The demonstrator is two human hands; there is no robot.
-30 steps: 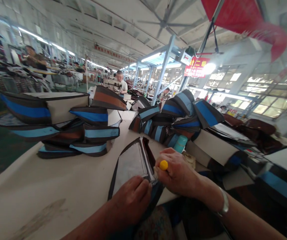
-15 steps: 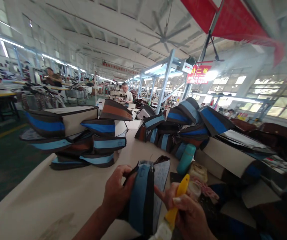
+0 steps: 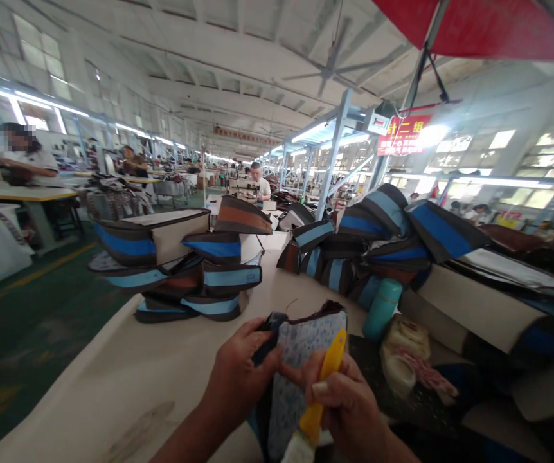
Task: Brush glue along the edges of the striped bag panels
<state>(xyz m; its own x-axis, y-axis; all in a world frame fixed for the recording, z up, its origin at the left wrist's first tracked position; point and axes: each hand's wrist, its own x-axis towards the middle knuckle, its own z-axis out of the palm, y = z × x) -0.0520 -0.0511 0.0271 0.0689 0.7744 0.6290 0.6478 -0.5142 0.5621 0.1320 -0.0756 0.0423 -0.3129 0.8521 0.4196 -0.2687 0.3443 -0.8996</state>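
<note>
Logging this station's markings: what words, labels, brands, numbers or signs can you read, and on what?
"二组": red rectangular sign with yellow characters; preceding character unclear, lower lines blurred.
Long red overhead banner: too small to read.
White rectangular overhead box: markings blurred.
Yellow-handled brush: none legible.

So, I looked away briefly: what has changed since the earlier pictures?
The held piece was turned: its pale face showed first, then a light-blue band, now patterned lining. The left hand has shifted from its near end to its left side. The brush, first seen handle-end on, now points bristles toward the wearer. The right hand kept hold of it; the stacked pieces and teal bottle stayed put.
</note>
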